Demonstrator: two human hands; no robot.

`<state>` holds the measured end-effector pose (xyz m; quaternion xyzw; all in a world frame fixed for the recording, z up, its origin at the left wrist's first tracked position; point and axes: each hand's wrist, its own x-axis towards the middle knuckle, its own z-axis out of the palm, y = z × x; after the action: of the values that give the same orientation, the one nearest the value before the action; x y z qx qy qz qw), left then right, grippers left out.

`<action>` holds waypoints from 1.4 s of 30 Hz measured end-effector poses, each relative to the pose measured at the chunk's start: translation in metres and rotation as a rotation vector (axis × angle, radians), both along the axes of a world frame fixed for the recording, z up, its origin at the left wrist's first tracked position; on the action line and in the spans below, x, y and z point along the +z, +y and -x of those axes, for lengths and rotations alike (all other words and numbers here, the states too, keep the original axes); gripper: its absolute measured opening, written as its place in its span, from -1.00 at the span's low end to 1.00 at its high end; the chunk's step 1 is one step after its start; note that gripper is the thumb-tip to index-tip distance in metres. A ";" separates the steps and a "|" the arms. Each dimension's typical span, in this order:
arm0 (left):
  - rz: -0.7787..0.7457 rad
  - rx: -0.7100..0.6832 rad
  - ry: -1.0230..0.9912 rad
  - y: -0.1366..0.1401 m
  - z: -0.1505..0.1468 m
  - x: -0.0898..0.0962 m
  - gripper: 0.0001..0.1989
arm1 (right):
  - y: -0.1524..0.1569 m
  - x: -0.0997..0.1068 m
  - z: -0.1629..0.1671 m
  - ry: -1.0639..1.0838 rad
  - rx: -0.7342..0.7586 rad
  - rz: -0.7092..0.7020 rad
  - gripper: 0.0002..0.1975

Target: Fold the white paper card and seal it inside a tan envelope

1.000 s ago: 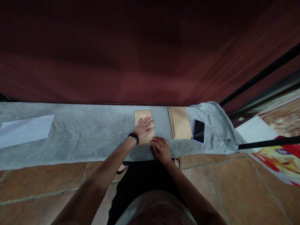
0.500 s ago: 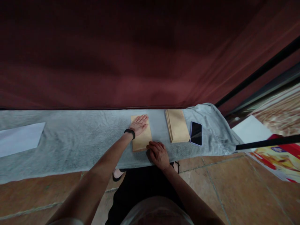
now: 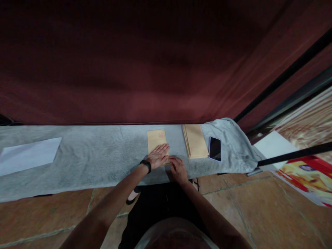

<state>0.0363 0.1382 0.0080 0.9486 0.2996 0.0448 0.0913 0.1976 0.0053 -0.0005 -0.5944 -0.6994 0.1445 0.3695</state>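
A tan paper envelope (image 3: 155, 138) lies flat on the grey cloth in front of me, with a small faint mark near its top right corner. My left hand (image 3: 158, 156), a black band at its wrist, rests flat and open across the envelope's lower half. At the lower right corner, my right hand (image 3: 178, 168) has its fingers bent together on the envelope's edge; the fingertips are partly hidden. The envelope's bottom edge is mostly covered by my hands. To the right lies a stack of similar tan envelopes (image 3: 197, 141), its edges slightly fanned.
A phone (image 3: 215, 149) lies right of the stack. White paper (image 3: 31, 155) is at the left on the grey cloth (image 3: 103, 155). A dark red curtain (image 3: 155, 69) hangs behind. Black poles (image 3: 295, 154) and a printed carton (image 3: 308, 176) are at the right.
My left hand has slid from the upper part of the envelope down to its lower half, close to my right hand. My right hand stays at the lower right corner.
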 end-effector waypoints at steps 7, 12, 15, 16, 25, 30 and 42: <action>-0.031 -0.073 -0.046 -0.057 0.022 -0.001 -0.45 | 0.054 0.010 -0.001 0.053 -0.183 0.024 -0.64; -0.042 0.063 -0.146 -0.081 0.034 -0.003 -0.58 | 0.111 0.032 0.009 -0.119 -0.273 0.350 -0.64; -0.046 0.130 -0.158 -0.084 0.037 -0.003 -0.61 | 0.137 0.041 0.018 -0.176 -0.355 0.495 -0.73; -0.050 0.141 -0.156 -0.085 0.038 -0.002 -0.60 | 0.144 0.042 0.021 -0.181 -0.369 0.512 -0.73; -0.072 0.138 -0.158 -0.090 0.042 -0.003 -0.40 | 0.130 0.031 0.000 -0.184 -0.349 0.530 -0.82; -0.054 0.119 -0.135 -0.092 0.042 -0.002 -0.39 | 0.108 0.024 -0.003 -0.210 -0.401 0.423 -0.79; -0.116 0.159 -0.292 -0.088 0.039 -0.002 -0.63 | 0.133 -0.005 -0.020 -0.489 -0.033 0.051 -0.44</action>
<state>-0.0023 0.0505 0.0059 0.9090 0.3543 0.2063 0.0751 0.2171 0.1382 -0.0059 -0.6322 -0.7544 0.0081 0.1764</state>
